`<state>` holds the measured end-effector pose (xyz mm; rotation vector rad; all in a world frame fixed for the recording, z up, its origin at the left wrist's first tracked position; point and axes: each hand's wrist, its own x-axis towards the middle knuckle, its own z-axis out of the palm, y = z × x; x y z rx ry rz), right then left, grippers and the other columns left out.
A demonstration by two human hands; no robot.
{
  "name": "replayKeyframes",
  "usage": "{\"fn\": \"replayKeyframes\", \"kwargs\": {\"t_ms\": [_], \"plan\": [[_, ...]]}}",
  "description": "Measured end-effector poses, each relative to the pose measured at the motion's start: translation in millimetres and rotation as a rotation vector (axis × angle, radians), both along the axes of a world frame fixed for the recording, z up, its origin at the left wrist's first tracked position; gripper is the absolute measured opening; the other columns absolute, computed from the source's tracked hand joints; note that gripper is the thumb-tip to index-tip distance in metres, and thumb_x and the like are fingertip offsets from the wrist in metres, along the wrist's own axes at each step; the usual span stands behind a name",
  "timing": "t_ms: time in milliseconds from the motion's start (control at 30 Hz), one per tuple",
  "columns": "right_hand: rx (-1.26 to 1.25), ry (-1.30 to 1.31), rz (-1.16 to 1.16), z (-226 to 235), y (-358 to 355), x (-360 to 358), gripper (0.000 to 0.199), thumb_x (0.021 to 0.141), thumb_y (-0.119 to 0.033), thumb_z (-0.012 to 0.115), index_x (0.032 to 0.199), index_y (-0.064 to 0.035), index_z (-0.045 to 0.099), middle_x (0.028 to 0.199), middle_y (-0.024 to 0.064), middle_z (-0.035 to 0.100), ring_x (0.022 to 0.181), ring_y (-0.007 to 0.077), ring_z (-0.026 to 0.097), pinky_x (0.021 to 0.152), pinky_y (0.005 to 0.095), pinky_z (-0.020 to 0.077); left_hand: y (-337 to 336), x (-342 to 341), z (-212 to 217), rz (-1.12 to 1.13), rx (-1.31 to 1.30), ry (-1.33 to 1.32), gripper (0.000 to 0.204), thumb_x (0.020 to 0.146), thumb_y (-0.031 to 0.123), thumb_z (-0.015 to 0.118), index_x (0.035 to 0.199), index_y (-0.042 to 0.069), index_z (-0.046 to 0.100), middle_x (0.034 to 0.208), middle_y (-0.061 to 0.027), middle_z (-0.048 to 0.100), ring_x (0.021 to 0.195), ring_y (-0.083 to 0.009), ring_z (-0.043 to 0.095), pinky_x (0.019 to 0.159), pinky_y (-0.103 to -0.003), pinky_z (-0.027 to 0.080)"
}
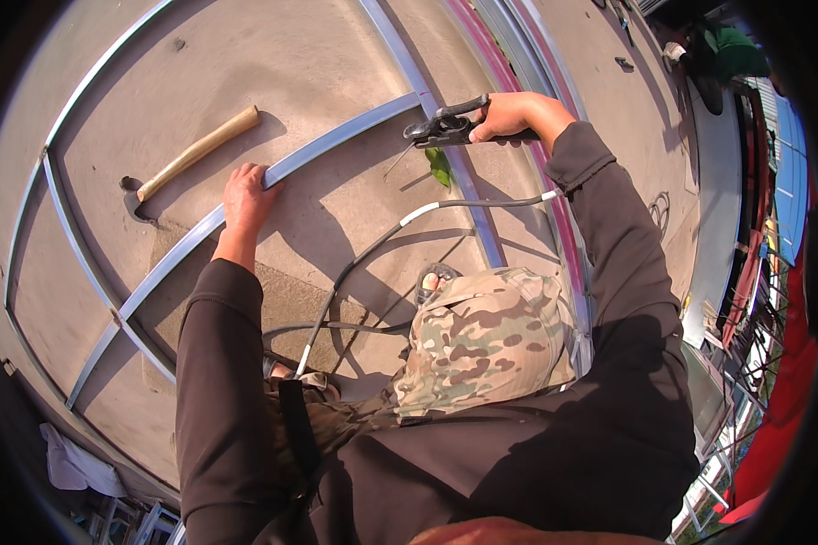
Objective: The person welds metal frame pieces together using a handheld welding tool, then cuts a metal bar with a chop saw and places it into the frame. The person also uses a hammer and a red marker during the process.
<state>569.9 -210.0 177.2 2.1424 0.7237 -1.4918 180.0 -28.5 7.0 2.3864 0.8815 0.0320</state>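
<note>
My left hand (246,200) is closed around a shiny square metal tube (345,136), part of a frame of joined tubes lying on the ground. In my right hand (520,116) is a black welding electrode holder (443,128), held above the corner where this tube meets another tube (466,186). A thin rod points down from its jaws. From near my right wrist a dark cable (364,257) with white bands loops back toward my feet. A hammer (200,154) with a wooden handle lies left of the joint, beyond my left hand.
Several long tubes (527,45) lie side by side to the right, some reddish. A green leaf (438,167) lies by the joint. At the upper right is another person (732,54); a white cloth (77,461) lies lower left. My sandalled foot (434,282) is near the cable.
</note>
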Motion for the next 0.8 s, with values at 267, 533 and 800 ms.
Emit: {"fn": "replayKeyframes", "kwargs": {"t_ms": [267, 533, 800], "plan": [[-0.018, -0.035, 0.041, -2.3, 10.7, 6.4, 0.039, 0.089, -0.041, 0.068, 0.087, -0.0024, 0.066, 0.070, 0.0055, 0.062, 0.055, 0.0180, 0.058, 0.051, 0.0338, 0.0475, -0.8, 0.0, -1.2, -0.002, 0.010, -0.019, 0.031, 0.074, 0.020, 0.080, 0.101, 0.007, 0.071, 0.098, -0.0097, 0.065, 0.099, -0.0317, 0.060, 0.087, -0.041, 0.049], [-0.036, -0.047, 0.023, -2.1, 8.7, 5.4, 0.037, 0.089, -0.041, 0.067, 0.087, -0.0033, 0.066, 0.071, 0.0048, 0.063, 0.056, 0.0163, 0.056, 0.052, 0.0322, 0.0480, 0.1, 0.7, -1.5, -0.001, -0.011, -0.005, 0.032, 0.074, 0.020, 0.080, 0.102, 0.008, 0.072, 0.097, -0.0093, 0.065, 0.099, -0.0313, 0.060, 0.088, -0.041, 0.049], [0.028, -0.017, -0.036, -1.5, 5.2, 7.4, 0.036, 0.089, -0.040, 0.067, 0.091, -0.0039, 0.067, 0.071, 0.0042, 0.062, 0.055, 0.0156, 0.056, 0.050, 0.0325, 0.0470, 0.3, 1.1, -1.6, -0.003, -0.005, -0.001, 0.032, 0.073, 0.021, 0.080, 0.101, 0.008, 0.072, 0.098, -0.0090, 0.065, 0.099, -0.0309, 0.060, 0.088, -0.041, 0.049]]}}
